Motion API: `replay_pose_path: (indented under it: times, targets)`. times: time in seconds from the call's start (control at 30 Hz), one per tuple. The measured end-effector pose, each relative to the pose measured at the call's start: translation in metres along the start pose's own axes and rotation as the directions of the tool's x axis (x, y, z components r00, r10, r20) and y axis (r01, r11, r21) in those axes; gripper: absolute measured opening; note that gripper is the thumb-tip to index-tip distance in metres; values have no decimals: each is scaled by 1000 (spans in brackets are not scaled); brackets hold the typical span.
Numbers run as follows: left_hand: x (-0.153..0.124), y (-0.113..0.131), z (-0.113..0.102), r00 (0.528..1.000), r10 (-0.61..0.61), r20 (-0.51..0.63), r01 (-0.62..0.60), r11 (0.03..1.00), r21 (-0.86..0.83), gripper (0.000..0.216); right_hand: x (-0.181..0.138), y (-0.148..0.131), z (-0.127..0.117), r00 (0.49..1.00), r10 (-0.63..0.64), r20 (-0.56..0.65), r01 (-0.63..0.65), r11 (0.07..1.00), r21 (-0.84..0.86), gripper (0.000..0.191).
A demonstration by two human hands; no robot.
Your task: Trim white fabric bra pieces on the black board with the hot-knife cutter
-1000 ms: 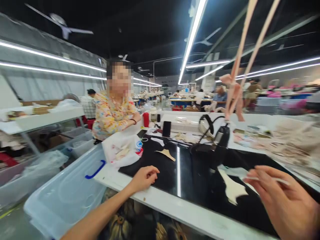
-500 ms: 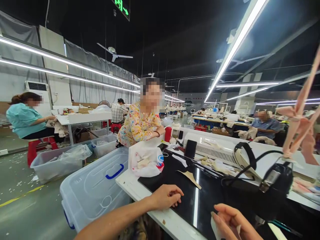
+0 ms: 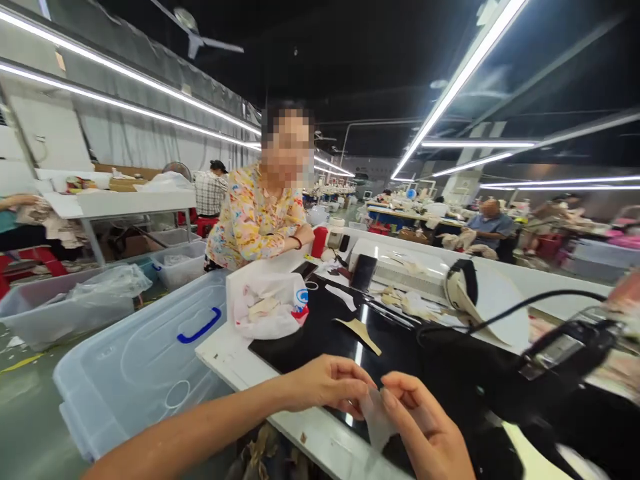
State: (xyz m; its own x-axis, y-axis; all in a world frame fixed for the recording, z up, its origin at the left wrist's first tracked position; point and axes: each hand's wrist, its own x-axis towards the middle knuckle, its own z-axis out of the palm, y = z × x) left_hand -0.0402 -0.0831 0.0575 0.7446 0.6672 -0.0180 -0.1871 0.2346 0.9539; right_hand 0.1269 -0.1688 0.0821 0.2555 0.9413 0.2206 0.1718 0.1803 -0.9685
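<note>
Between my two hands, above the front of the glossy black board, is a small thin whitish piece, fabric or paper; I cannot tell which. My left hand is closed on its left edge, thumb against fingers. My right hand pinches the other side near the top. Just beyond them a curved beige cut piece lies flat on the board. A white plastic bag holding beige scraps stands past my left hand. To the right is a blurred dark device with a cable.
A lidded clear plastic bin with a blue handle stands left of the table. A person in a floral shirt leans on the table's far end. A phone and scraps line the back. Other people sit farther off.
My hands have come together, and the left now grips the whitish piece that the right was holding. The view has shifted, with the bag and bin now farther left.
</note>
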Motion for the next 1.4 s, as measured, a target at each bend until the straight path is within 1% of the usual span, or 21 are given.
replay_pose_path:
  times: [0.1, 0.2, 0.23, 0.3, 0.37, 0.43, 0.53, 0.63, 0.73, 0.9, 1.07, 1.23, 1.4]
  targets:
    - [5, 7, 0, 999, -53, -2, 53, 999, 4, 49, 5, 6, -2, 999, 39, 21, -40, 998, 52, 39]
    - [9, 10, -2, 996, -80, -39, 81, 997, 9, 46, 11, 16, -6, 999, 15, 31, -16, 999, 33, 35]
    - [10, 10, -2, 995, -86, -50, 87, 996, 15, 46, 13, 19, -8, 999, 8, 31, -9, 1000, 22, 36]
    - [11, 11, -5, 993, -97, -64, 100, 994, 40, 47, 18, 24, -12, 999, 19, 38, -20, 1000, 18, 42]
    - [12, 12, -9, 991, -109, -72, 115, 990, 78, 47, 24, 28, -17, 997, 58, 45, -60, 998, 25, 50]
    - [13, 14, -13, 990, -118, -82, 127, 984, 124, 47, 28, 31, -20, 993, 104, 57, -106, 994, 36, 54]
    - [15, 17, -18, 986, -129, -101, 146, 972, 182, 47, 33, 36, -23, 983, 157, 100, -165, 984, 73, 51]
    - [20, 16, -21, 980, -132, -146, 164, 958, 236, 47, 34, 46, -25, 973, 180, 145, -195, 976, 96, 46]
    - [23, 15, -22, 974, -119, -195, 173, 942, 287, 47, 33, 60, -27, 972, 179, 154, -192, 979, 70, 42]
    - [25, 18, -22, 972, -109, -209, 174, 930, 324, 47, 32, 78, -29, 981, 151, 125, -151, 988, -8, 37]
    - [24, 23, -21, 970, -86, -229, 170, 911, 375, 45, 33, 80, -30, 978, 158, 135, -161, 987, 17, 35]
    - [24, 25, -22, 966, -68, -250, 173, 889, 425, 37, 33, 75, -26, 967, 184, 179, -203, 974, 100, 30]
    - [25, 27, -23, 966, -44, -256, 163, 870, 466, 28, 30, 64, -21, 970, 191, 151, -212, 968, 137, 29]
